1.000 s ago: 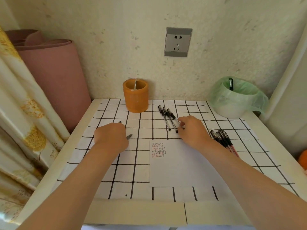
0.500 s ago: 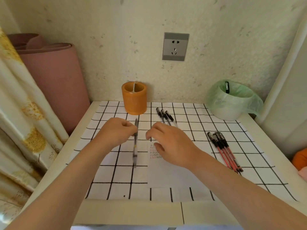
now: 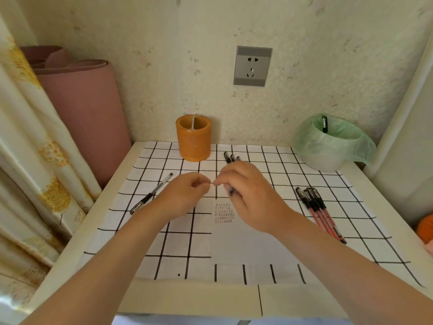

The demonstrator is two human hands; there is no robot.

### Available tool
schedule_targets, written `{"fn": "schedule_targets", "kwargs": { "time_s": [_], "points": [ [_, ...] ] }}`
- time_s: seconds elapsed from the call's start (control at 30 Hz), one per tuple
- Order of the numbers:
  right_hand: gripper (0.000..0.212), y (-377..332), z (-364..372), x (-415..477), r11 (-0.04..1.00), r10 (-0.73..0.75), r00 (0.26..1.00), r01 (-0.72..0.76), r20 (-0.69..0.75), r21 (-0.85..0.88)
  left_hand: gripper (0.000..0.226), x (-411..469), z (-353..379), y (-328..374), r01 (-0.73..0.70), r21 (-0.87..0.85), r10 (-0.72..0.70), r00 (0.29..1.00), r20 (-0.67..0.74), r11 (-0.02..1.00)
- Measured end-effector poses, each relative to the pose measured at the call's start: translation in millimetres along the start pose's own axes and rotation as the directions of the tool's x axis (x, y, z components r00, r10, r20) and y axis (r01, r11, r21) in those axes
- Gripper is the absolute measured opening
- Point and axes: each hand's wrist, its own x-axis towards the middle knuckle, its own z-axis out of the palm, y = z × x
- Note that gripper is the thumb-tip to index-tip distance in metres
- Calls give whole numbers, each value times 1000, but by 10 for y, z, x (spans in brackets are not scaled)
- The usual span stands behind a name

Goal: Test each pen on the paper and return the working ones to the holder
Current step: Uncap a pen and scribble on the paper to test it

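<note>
My left hand (image 3: 185, 195) and my right hand (image 3: 250, 195) meet above the checked cloth, fingertips pinched together on a thin pen; a dark part of it (image 3: 230, 191) shows under my right fingers. A clear pen with a black grip (image 3: 152, 193) lies loose on the cloth, left of my left hand. The white paper (image 3: 234, 242) with rows of scribbles lies below my hands. The orange holder (image 3: 193, 139) stands at the back with one clear pen in it. Three black pens (image 3: 232, 158) lie behind my right hand. A bunch of reddish pens (image 3: 318, 212) lies at the right.
A white bin with a green bag (image 3: 328, 146) stands at the back right, with a black pen (image 3: 324, 124) in it. A pink rolled mat (image 3: 82, 109) and a curtain (image 3: 28, 160) stand at the left. An orange object (image 3: 425, 228) sits at the right edge.
The pen that my left hand held upright now lies on the cloth at the left. Both hands have come together over the cloth, pinched on another pen.
</note>
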Motion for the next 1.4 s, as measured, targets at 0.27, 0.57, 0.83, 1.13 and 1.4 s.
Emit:
{"fn": "schedule_targets", "kwargs": {
  "time_s": [0.27, 0.57, 0.83, 1.13, 1.4],
  "points": [
    [40, 28, -175, 114, 433, 614, 781, -454, 114, 779, 100, -20, 243, -163, -224, 496, 69, 947, 312, 839],
    [35, 116, -167, 80, -94, 748, 567, -425, 345, 901, 107, 16, 293, -240, -231, 548, 44, 942, 333, 804],
    [52, 112, -78, -36, -117, 818, 397, -594, 417, 796, 103, 6, 296, -265, -255, 536, 77, 940, 331, 805],
    [5, 141, 93, -318, 301, 726, 564, -775, 394, 555, 90, -12, 289, -270, -302, 516, 150, 937, 316, 802],
    [11, 170, 156, -380, 498, 674, 643, -759, 364, 419, 82, 4, 308, -234, -340, 496, 248, 938, 244, 799]
  ]
}}
